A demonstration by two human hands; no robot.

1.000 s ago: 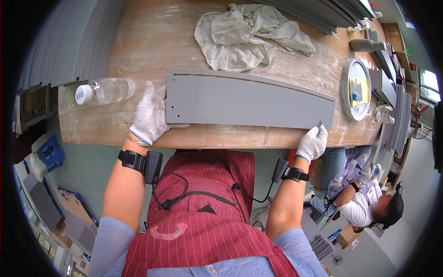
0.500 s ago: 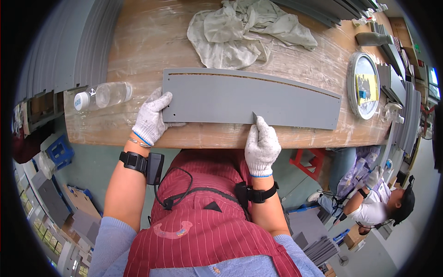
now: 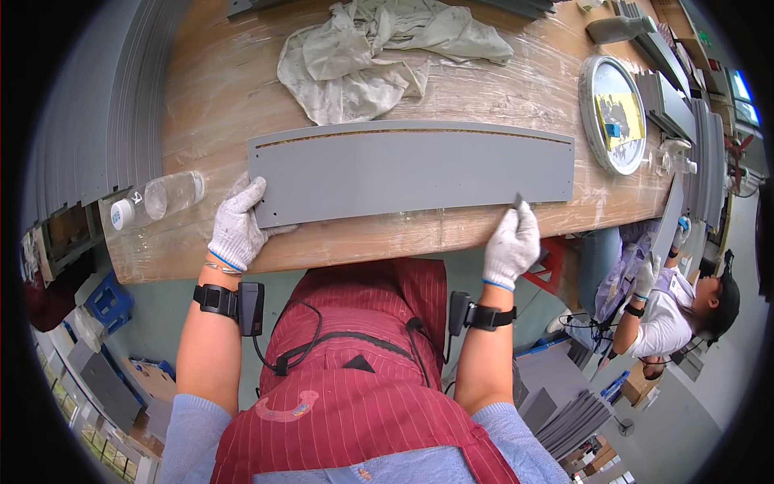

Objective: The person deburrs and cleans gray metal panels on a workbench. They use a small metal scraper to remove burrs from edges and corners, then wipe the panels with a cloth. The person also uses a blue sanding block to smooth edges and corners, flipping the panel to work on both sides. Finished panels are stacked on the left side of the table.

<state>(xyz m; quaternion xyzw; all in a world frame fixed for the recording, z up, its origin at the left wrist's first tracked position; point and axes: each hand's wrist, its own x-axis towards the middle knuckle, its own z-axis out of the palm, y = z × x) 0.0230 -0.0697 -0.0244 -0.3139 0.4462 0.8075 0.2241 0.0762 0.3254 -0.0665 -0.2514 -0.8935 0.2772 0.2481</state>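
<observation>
Left hand (image 3: 238, 222), in a whitish knit glove, closed about the near left corner of the grey board (image 3: 415, 173); thumb lies over the board's left end, fingers pass beneath its near edge; the board extends rightward from this hand, its long brown groove along the side farther from the hand; two small dark holes show just beyond the fingers.

Right hand (image 3: 514, 240), likewise gloved, fingertips pinched together on a small dark pointed piece (image 3: 518, 198); the point stands up past the fingertips at the board's near edge, toward the right end; whether it touches the edge, cannot tell; most of the board lies to the left of this hand.

Clear bottle (image 3: 169, 198) on its side, left of the left hand; crumpled cloth (image 3: 347, 68) beyond both hands, past the board; round white-rimmed lid (image 3: 592, 105) beyond and right of the right hand.
</observation>
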